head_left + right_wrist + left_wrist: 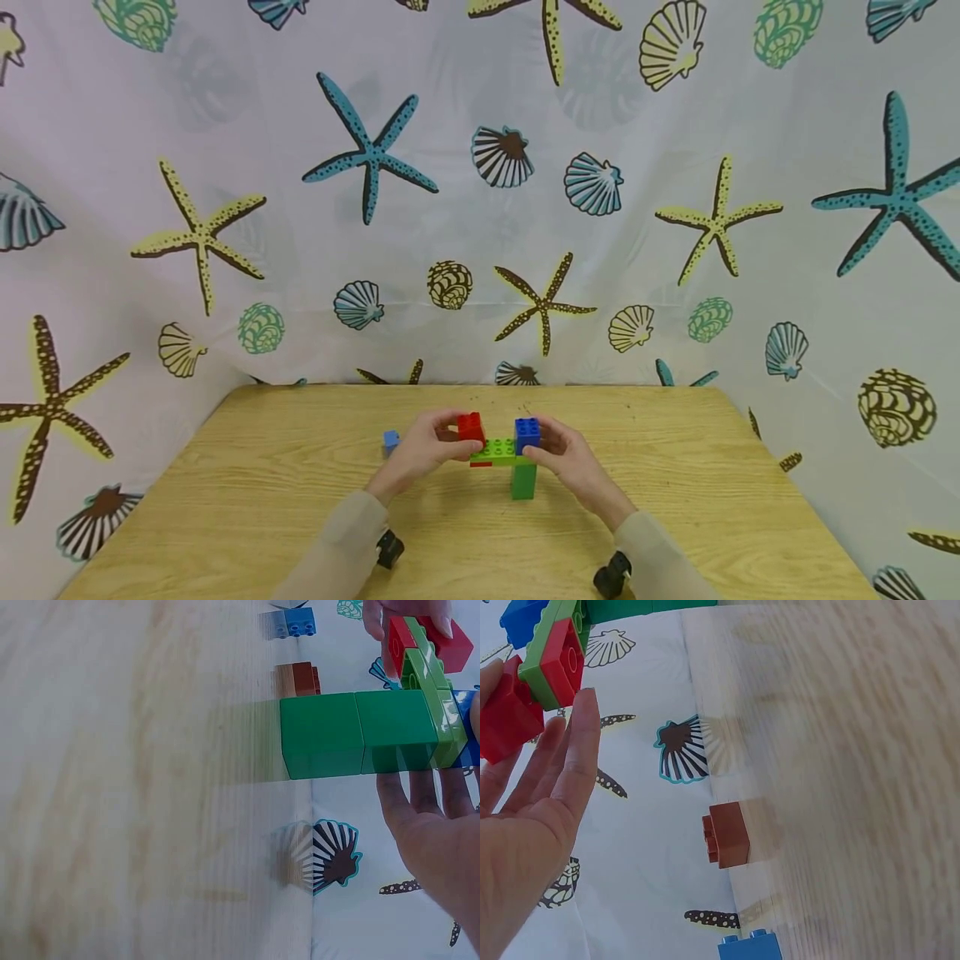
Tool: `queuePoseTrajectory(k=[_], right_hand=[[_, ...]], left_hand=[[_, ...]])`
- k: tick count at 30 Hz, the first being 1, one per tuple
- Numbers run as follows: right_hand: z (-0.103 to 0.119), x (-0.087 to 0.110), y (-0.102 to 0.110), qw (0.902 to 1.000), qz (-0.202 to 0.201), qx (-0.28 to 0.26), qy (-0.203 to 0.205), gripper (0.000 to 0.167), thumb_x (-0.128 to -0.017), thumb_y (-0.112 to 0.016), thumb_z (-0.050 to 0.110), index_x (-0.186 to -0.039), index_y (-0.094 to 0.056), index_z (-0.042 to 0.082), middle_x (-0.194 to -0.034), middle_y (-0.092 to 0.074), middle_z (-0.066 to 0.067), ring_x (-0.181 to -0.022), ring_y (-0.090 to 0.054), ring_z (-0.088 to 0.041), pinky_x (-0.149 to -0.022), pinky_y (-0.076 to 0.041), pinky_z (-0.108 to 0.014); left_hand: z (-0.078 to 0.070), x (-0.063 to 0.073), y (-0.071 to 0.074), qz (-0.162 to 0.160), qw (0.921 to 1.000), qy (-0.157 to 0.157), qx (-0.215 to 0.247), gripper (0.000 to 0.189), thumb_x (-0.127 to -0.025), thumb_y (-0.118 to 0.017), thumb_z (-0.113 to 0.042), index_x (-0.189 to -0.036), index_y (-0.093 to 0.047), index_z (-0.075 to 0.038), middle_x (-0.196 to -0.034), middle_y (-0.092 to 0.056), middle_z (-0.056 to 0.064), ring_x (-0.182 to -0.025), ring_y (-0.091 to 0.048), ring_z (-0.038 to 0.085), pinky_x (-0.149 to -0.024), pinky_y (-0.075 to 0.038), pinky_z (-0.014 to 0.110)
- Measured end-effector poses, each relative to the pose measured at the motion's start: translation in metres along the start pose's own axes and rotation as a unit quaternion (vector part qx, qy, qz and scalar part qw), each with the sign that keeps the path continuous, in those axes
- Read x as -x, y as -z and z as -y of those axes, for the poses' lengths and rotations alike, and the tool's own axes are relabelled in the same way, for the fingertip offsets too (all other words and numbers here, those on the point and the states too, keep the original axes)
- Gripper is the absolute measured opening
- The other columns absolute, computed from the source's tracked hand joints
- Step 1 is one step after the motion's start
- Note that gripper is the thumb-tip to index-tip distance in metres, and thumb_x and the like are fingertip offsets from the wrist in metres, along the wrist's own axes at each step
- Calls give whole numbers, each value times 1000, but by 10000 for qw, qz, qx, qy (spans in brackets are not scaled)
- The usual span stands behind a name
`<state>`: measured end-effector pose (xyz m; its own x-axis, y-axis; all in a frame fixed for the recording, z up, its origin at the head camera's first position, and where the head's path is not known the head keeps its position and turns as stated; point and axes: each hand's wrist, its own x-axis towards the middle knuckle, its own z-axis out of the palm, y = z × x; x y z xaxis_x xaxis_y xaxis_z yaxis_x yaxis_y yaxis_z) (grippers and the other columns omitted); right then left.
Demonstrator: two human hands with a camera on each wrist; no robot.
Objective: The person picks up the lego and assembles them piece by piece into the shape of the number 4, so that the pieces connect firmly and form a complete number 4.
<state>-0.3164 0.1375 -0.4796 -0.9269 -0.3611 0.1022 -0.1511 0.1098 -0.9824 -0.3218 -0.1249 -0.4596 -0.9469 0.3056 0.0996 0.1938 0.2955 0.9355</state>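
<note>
A light green studded brick (497,452) spans the middle, with a stack of two darker green bricks (356,735) standing under its right end. Beneath its left end sits a small red brick (562,663). My left hand (423,450) pinches another red brick (470,427), which sits askew at the left end of the light green brick. At the right end, a dark blue brick (527,435) is on top, and my right hand (567,454) pinches it between thumb and fingers.
On the wooden table (300,467), a lighter blue brick (391,442) lies left of my left hand. A brown brick (729,835) stands near it in the left wrist view. Behind the table hangs a shell-patterned curtain (480,250).
</note>
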Motion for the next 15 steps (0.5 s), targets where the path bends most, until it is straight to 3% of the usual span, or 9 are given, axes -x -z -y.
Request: queuePoseTrajectory(k=[15], right_hand=[[-5,-1,1,10000,-76,16,-58,65,-93,-68,27,-149,-40,10,-138,-56,-15,-124,-55,-28,-105,-46,-42]], left_hand=[[-4,3,-8,49,10000,-65,-22,55,-84,-78,-35,-132,-60,-15,-118,-66,4,-102,-63,22,-88,-54,39]])
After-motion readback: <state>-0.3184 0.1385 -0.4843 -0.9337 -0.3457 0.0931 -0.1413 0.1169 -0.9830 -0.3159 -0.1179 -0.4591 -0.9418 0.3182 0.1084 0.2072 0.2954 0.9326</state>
